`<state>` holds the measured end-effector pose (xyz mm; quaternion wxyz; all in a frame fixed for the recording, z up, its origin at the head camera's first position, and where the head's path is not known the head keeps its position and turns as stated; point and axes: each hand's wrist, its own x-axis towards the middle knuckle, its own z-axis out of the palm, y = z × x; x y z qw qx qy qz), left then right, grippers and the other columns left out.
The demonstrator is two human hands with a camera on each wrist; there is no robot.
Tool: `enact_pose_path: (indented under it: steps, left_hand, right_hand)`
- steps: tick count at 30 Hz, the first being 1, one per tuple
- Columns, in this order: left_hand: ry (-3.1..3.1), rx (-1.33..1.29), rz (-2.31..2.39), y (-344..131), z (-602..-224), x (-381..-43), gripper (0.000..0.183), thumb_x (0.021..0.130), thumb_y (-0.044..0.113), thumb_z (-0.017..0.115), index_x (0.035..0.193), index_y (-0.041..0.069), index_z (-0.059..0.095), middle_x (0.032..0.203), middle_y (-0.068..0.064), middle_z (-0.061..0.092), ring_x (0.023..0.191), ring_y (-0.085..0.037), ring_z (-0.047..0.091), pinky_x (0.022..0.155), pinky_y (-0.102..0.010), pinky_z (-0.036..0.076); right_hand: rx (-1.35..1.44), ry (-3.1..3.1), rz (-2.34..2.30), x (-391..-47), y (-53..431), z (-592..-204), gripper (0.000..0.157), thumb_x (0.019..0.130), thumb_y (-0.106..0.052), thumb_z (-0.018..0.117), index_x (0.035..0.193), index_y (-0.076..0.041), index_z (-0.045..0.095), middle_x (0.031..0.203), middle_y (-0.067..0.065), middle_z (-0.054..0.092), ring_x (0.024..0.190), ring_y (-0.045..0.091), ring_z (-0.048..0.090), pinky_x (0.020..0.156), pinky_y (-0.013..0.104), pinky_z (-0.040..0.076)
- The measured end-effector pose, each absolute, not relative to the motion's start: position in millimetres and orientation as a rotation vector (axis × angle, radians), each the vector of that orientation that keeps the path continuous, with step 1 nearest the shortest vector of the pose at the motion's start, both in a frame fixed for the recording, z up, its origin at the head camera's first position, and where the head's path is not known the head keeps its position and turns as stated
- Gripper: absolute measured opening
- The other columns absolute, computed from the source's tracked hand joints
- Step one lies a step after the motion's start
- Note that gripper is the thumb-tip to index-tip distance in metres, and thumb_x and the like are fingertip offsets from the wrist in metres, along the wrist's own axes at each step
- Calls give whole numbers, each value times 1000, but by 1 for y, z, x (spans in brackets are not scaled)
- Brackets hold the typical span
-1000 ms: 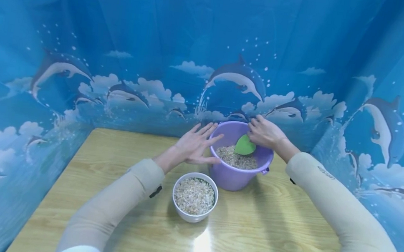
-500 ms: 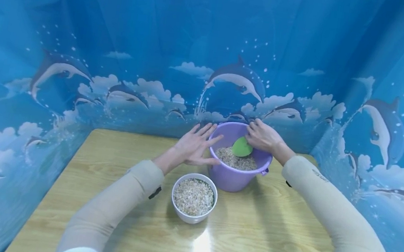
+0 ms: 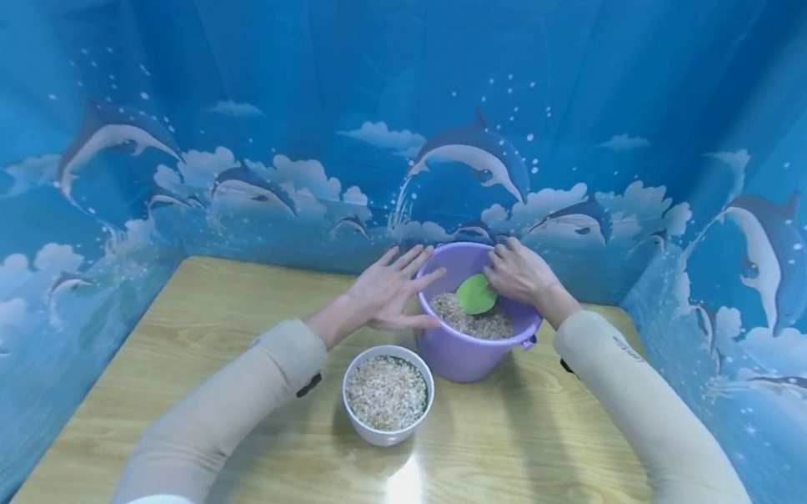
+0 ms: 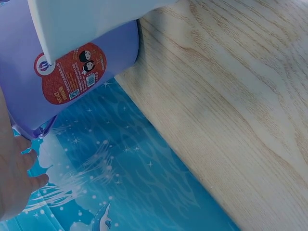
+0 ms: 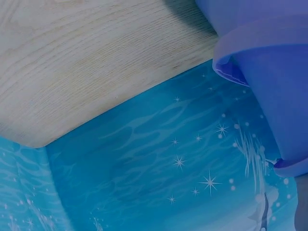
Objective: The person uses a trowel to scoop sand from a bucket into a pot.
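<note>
A purple bucket (image 3: 462, 357) stands at the far side of the table, with coarse pale grains (image 3: 487, 326) inside. My left hand (image 3: 389, 294) rests at the bucket's left rim, its fingers straight and spread. Over the opposite rim, my right hand (image 3: 522, 275) grips a green scoop (image 3: 476, 295), whose rounded blade is at the grains; the handle is hidden in the fist. Nearer to me, a white bowl (image 3: 372, 433) is filled with similar grains (image 3: 386, 393). The left wrist view shows the bucket's red label (image 4: 72, 77) and, at the left edge, fingers (image 4: 29, 163).
The wooden table (image 3: 256, 469) ends just behind the bucket. A blue curtain (image 3: 300, 105) printed with dolphins hangs behind it and along both sides. The bowl stands close in front of the bucket, to the right of my left forearm.
My right hand and the green scoop have moved left inside the bucket, and the blade has turned. The left hand, bucket and bowl have stayed nearly in place.
</note>
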<state>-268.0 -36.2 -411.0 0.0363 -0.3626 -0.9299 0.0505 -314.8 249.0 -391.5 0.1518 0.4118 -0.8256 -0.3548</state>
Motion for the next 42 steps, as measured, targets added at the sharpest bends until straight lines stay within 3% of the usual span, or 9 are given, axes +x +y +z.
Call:
enact_pose_path:
  steps: [10,13,20,23,29,36,42]
  left_hand:
    - [-2843,-1115,146,-37,-412,-268,98,96,85,34,171,24,19,179,-18,11,167,-35,15,135,-61,20]
    - [-2840,-1116,137,-37,-412,-268,97,96,85,35,170,24,20,179,-17,12,167,-35,16,135,-60,20]
    - [-2841,-1122,123,-36,-413,-268,97,96,84,37,170,23,20,179,-17,12,167,-35,15,135,-60,20]
    - [-2837,-1122,123,-36,-412,-268,97,96,84,36,170,23,20,179,-17,12,167,-35,15,135,-60,20]
    - [-2823,-1124,122,-37,-413,-268,97,96,84,37,170,23,23,179,-18,13,166,-36,17,134,-61,21]
    - [-2820,-1120,136,-37,-413,-268,97,96,85,36,170,24,20,179,-17,13,166,-35,17,134,-60,22]
    - [-2833,-1127,107,-37,-413,-268,98,96,85,37,170,23,20,179,-17,12,167,-35,15,135,-61,20]
  right_hand:
    - [1199,-2426,-980,-318,244,-396,42,102,-51,64,107,-11,76,107,12,75,106,31,70,107,52,54]
    - [1192,-2432,-943,-317,242,-398,42,101,-52,66,105,-11,75,106,12,75,106,31,70,106,52,55]
    - [1242,-2432,-830,-315,237,-404,37,101,-49,66,100,-12,74,99,9,74,92,27,66,84,43,55]
    - [1240,-2417,-831,-314,236,-405,38,100,-50,67,98,-13,73,96,8,73,89,26,65,82,42,54]
    - [1289,-2426,-821,-315,234,-404,39,100,-51,68,99,-12,74,95,8,73,89,26,66,83,41,55]
    - [1371,-2393,-788,-315,230,-406,43,98,-54,69,102,-11,75,96,8,75,94,27,70,98,46,59]
    - [1365,-2411,-778,-315,231,-406,41,98,-53,69,103,-12,76,96,8,75,94,27,70,98,45,59]
